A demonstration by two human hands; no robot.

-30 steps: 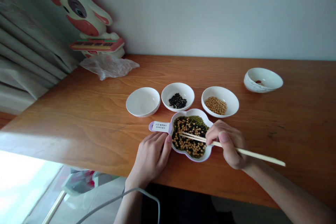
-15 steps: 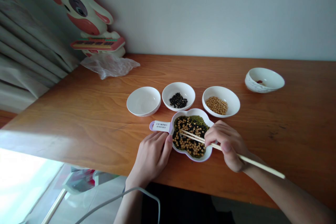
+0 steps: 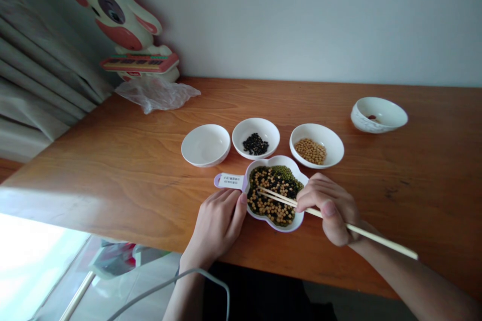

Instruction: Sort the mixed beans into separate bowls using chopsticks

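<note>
A white, flower-shaped dish (image 3: 289, 229) with a lilac rim and a labelled handle (image 3: 230, 181) holds mixed yellow, black and green beans (image 3: 269, 190). My left hand (image 3: 218, 223) is closed at the base of the handle, its thumb against the rim; the fingertips are partly hidden. In my right hand (image 3: 331, 205) is a pair of wooden chopsticks (image 3: 380, 241), their tips down among the beans and slightly apart. Behind the dish stand a white bowl (image 3: 206, 145) with nothing in it, a bowl (image 3: 256, 121) of black beans and a bowl (image 3: 333, 148) of yellow beans.
Farther right is a patterned white bowl (image 3: 371, 123) with a few reddish-brown bits. A cow-shaped toy keyboard (image 3: 139, 62) and a crumpled plastic bag (image 3: 160, 95) sit at the back left of the wooden table (image 3: 128, 170). A grey cable (image 3: 165, 285) crosses my left forearm.
My right hand has shifted slightly right, and the rear end of the chopsticks has moved right and a little down. The tips stay among the beans. My left hand looks unmoved.
</note>
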